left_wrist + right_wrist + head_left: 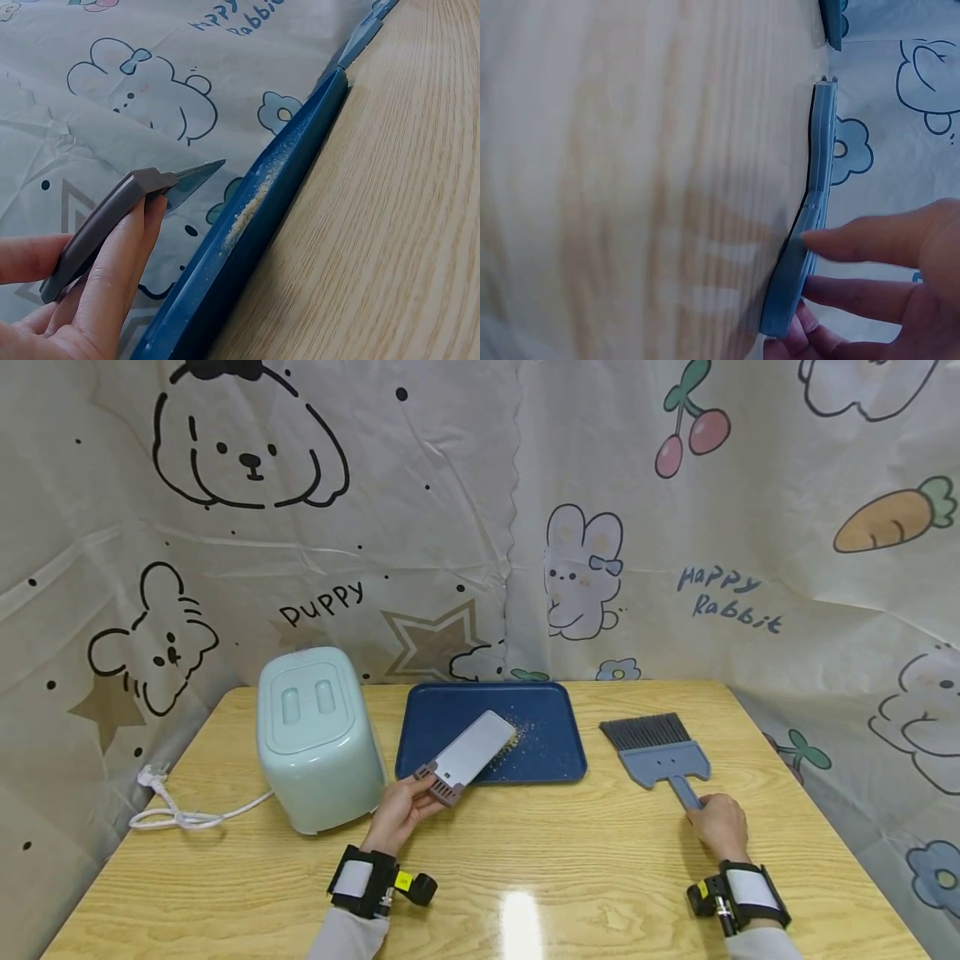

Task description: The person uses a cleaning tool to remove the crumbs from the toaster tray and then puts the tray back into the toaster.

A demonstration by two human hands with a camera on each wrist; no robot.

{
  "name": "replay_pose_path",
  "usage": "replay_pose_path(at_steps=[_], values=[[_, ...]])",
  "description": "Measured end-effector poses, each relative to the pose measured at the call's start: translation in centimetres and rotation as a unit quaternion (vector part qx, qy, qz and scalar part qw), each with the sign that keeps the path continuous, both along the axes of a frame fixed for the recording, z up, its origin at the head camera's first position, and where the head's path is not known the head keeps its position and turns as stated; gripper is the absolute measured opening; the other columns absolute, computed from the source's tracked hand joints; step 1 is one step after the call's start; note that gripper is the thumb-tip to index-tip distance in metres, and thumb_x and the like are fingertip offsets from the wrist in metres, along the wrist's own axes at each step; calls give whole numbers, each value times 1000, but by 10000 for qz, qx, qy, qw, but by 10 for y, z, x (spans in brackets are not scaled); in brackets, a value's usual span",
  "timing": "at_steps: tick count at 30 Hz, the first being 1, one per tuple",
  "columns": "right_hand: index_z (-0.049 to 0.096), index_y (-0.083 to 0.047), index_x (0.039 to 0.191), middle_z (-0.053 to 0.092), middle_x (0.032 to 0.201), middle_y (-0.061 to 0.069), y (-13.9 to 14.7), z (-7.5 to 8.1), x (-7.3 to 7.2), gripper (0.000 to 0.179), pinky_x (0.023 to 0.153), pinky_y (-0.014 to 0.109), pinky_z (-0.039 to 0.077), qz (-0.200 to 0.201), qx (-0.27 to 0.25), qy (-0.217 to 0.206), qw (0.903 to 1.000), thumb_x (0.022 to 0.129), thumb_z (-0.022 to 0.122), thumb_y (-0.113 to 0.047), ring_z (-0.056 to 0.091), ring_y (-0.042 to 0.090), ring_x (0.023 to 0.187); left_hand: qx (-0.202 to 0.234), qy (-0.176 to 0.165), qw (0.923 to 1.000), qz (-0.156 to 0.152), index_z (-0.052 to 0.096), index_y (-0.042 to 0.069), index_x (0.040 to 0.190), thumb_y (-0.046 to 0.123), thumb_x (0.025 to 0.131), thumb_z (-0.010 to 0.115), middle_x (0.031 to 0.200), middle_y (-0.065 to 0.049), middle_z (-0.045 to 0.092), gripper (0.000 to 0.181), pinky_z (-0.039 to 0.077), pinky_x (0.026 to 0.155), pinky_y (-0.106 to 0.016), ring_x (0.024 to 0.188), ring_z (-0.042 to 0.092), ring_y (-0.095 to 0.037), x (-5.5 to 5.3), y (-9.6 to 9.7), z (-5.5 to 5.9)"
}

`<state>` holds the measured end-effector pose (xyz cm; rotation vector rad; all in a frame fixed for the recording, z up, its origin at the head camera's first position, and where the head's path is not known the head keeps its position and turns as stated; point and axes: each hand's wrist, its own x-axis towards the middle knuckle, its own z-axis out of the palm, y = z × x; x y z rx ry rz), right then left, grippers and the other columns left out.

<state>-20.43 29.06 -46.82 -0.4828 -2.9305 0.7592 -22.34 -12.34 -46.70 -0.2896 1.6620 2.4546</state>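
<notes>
My left hand (pixel 401 814) grips the brown slotted end of a toaster crumb tray (pixel 474 747), whose pale metal plate stretches over the blue tray (pixel 423 760). In the left wrist view the thumb and fingers pinch the end of that crumb tray (pixel 105 225), which is raised and tilted. Pale crumbs (pixel 251 210) lie in the blue tray below. My right hand (pixel 722 827) holds the handle of a blue-grey brush (pixel 663 764) with dark bristles, which lies flat on the table. In the right wrist view thumb and fingers close about the brush handle (pixel 787 292).
A mint-green toaster (pixel 318 752) stands at the left, its white cord (pixel 183 818) bundled beside it. The wooden table (pixel 570 860) reaches back to a printed cloth (pixel 450 527) hanging behind and at the sides.
</notes>
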Motion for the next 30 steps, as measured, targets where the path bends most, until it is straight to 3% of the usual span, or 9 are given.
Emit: replay_pose_path(at_steps=[3,7,10,14,17,21,30], values=[[57,21,93,58,85,32,0,1,-1,31,63,44,46,54,15,-62,10000,80,55,-7,55,40,75,0,-2,10000,20,37,-11,128,1,92,42,112,-24,55,39,52,74,-35,84,62,-19,0,0,0],[55,23,95,56,89,35,0,2,-2,36,65,45,47,187,145,-76,9997,83,53,-11,55,41,76,0,7,10000,24,37,-11,129,2,92,43,112,-23,56,39,52,74,-35,85,62,-19,2,-1,0],[51,24,102,51,100,40,-3,3,-3,40,70,53,45,281,307,76,9991,83,53,-12,51,50,88,30,9,10000,7,38,-10,128,3,92,43,110,-21,57,39,52,74,-33,84,62,-18,2,-2,1],[52,22,105,49,103,40,-16,6,-8,40,73,55,43,333,227,696,9968,82,55,-10,47,51,94,71,-1,10000,-13,38,-10,129,4,92,43,109,-20,58,40,52,74,-32,84,62,-18,4,-3,2],[52,19,108,49,107,39,-31,12,-13,37,78,55,42,569,-111,1096,9923,83,55,-8,47,49,99,77,-30,10000,6,38,-9,129,4,92,44,111,-22,57,39,52,74,-32,85,62,-18,5,-2,3],[50,16,114,50,110,34,-57,19,-20,38,81,52,42,969,-643,1259,9852,85,54,-9,49,45,100,52,18,10000,9,39,-8,129,4,92,43,115,-24,55,38,52,73,-31,86,62,-18,5,0,5],[50,11,116,57,104,27,-116,16,-33,38,74,43,49,1366,-1522,1202,9715,85,57,-10,56,36,93,25,61,10000,4,40,-8,128,4,93,42,120,-28,50,38,52,74,-31,88,61,-18,6,4,7]])
